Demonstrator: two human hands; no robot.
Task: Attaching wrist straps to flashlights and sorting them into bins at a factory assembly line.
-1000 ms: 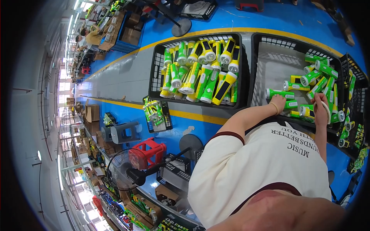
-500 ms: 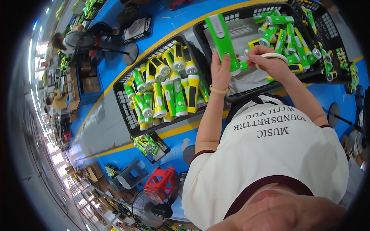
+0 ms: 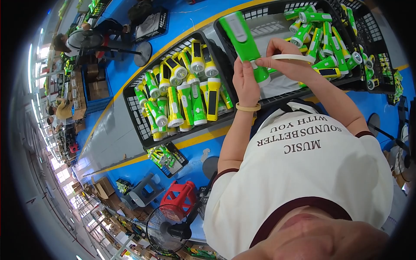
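Note:
A green flashlight [image 3: 243, 41] with a pale grey panel stands tilted in my left hand [image 3: 246, 84], which is closed around its lower part. My right hand [image 3: 284, 54] reaches in from the right, its fingertips against the flashlight's neck. Those fingers are drawn together, and what they pinch, if anything, is hidden. Around the right hand lies a thin white ring-shaped band [image 3: 297, 57]. Just beyond both hands is a black crate [image 3: 229, 41] with green and yellow flashlights [image 3: 323, 45] heaped at its right side.
At the left, another black crate [image 3: 138, 125] is packed with upright and leaning flashlights [image 3: 186, 95]. A smaller crate [image 3: 177, 167], a red stool [image 3: 177, 195] and a fan [image 3: 169, 229] stand on the blue floor below it. Another person [image 3: 63, 43] is at the far left by a fan.
My right hand has moved left, from beside the flashlight onto its neck. A small whitish piece seen at its fingers before is no longer visible. The flashlight has shifted slightly left.

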